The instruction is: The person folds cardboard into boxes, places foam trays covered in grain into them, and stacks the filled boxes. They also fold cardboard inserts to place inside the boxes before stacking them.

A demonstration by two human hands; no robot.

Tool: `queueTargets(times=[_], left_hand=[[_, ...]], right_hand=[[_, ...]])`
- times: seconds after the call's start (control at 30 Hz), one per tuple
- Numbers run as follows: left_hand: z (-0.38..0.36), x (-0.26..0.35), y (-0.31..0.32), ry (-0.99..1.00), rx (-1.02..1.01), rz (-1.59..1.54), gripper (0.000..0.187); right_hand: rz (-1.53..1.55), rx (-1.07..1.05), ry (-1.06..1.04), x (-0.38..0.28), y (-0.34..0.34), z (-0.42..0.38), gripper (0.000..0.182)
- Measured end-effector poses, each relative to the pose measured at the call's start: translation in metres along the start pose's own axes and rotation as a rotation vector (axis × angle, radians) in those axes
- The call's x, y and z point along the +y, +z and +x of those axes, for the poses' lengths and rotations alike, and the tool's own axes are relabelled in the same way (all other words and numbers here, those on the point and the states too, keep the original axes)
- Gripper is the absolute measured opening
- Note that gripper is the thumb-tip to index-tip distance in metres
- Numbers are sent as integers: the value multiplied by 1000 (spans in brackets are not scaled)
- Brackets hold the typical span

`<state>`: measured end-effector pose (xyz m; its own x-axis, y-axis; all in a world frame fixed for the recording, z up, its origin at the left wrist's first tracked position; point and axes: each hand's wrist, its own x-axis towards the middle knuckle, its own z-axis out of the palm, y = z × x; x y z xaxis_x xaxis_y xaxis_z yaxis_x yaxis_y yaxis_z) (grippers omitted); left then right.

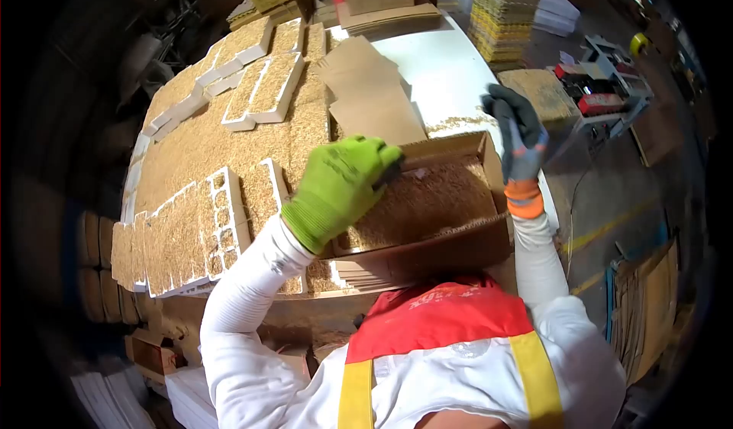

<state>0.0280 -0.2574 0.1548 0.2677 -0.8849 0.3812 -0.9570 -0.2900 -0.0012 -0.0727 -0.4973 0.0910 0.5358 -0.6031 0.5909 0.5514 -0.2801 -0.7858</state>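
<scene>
My left hand (340, 188), in a bright green glove with dark fingertips, is over the left part of an open cardboard box (427, 253). Its fingers curl downward; whatever they may hold is hidden. Inside the box lies a brown, crumbly layer (427, 204) resembling shavings. Beyond the box's right wall, my right hand (519, 127) is raised in a grey glove with dark fingers and an orange cuff. Those fingers are slightly blurred, stretched out and bent at the knuckles, with nothing visible in them. Flat cardboard sheets (370, 89) lie just behind the box.
White trays (229, 208) and a wide layer of tan shavings (229, 150) cover the table's left side. The white tabletop (450, 62) shows at the back. A yellowish stack (504, 17) and a machine with red parts (599, 93) stand to the right.
</scene>
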Motion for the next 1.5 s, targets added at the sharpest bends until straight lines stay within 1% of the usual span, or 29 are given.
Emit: queueTargets(times=[0.03, 0.1, 0.13, 0.17, 0.27, 0.37, 0.43, 0.5, 0.57, 0.63, 0.67, 0.77, 0.83, 0.87, 0.9, 0.97, 1.0, 1.03, 1.07, 1.1, 1.13, 1.17, 1.2, 1.23, 1.3, 1.37, 1.4, 1.43, 1.5], left_hand=[[1, 0, -1, -33, -24, 8, 22], [2, -12, -1, -101, 156, -6, 16], [4, -11, 2, -159, 94, 11, 15], [2, -7, 8, -218, 25, 27, 14], [-7, 26, 38, -72, -78, 167, 12], [9, 8, 31, -182, -196, -66, 14], [15, 6, 32, -138, -177, -16, 20], [14, 8, 42, -116, -195, 11, 22], [-2, 4, 42, -62, -100, -89, 29], [-17, 2, 16, -81, -37, -286, 37], [-32, -3, 8, -129, -57, -259, 44], [-66, 24, 0, -61, -161, -151, 43], [-93, 33, 23, 48, -395, -126, 41], [-97, 27, 34, 59, -548, -122, 40], [-89, 29, 33, 33, -581, -149, 40], [-77, 34, 29, 5, -530, -152, 41], [-78, 31, 32, 23, -475, -139, 44], [-74, 32, 26, -78, -557, -192, 52], [-95, 30, 36, -29, -305, -102, 62], [-99, 27, 40, -41, -373, -119, 65], [-103, 23, 46, 47, -350, 85, 74], [-123, -12, 96, 147, -308, 191, 73], [-84, 18, 43, 189, -311, 129, 50], [-78, 18, 38, -1, -646, -28, 81], [-75, 18, 24, 110, -465, -227, 80], [-79, 16, 40, 24, -460, -228, 79], [-82, 3, 46, 63, -382, -274, 76], [-83, 1, 37, 101, -309, -316, 73], [-81, 9, -9, -57, -75, -616, 55]], right_hand=[[24, -35, 41, 3, 3, 0, 22], [100, -114, 96, 2, 6, -3, 22], [-130, -154, 118, 1, 4, -6, 23], [-141, -142, 150, -3, 4, -8, 23], [-71, -126, 111, 0, 1, -12, 24], [-150, -203, 156, -3, 1, -10, 26], [-52, -410, 172, -13, 1, -13, 29], [-320, -700, -20, -16, -1, -10, 35], [-740, -630, -402, 4, -8, -15, 31], [-818, -691, -457, -7, -8, -8, 27], [-855, -723, -485, -14, -8, -4, 24], [-887, -944, -496, -37, -12, -15, 19], [-1094, -1368, -418, -40, -14, -34, 25], [-1163, -1448, -407, -36, -12, -42, 28], [-1233, -1523, -394, -35, -8, -48, 31], [-1167, -1647, -224, -35, -4, -37, 36], [-1076, -1663, -236, -31, -4, -37, 37], [-1010, -1652, -256, -22, -6, -34, 37], [-781, -1601, -274, 5, -12, -44, 39], [-820, -1633, -449, 21, -8, -56, 34], [-721, -1519, -386, 37, -12, -65, 33], [-531, -1459, -411, 12, -7, -53, 30], [-504, -1412, -361, 14, -7, -50, 35], [-657, -1434, -358, 21, -9, -48, 39], [-551, -1586, -224, 43, -6, -60, 47], [-509, -1602, -125, 31, -5, -62, 52], [-551, -1687, 19, 27, 1, -55, 53], [-562, -1766, 318, -10, 8, -37, 48], [-608, -1660, 246, 11, 1, -44, 47]])
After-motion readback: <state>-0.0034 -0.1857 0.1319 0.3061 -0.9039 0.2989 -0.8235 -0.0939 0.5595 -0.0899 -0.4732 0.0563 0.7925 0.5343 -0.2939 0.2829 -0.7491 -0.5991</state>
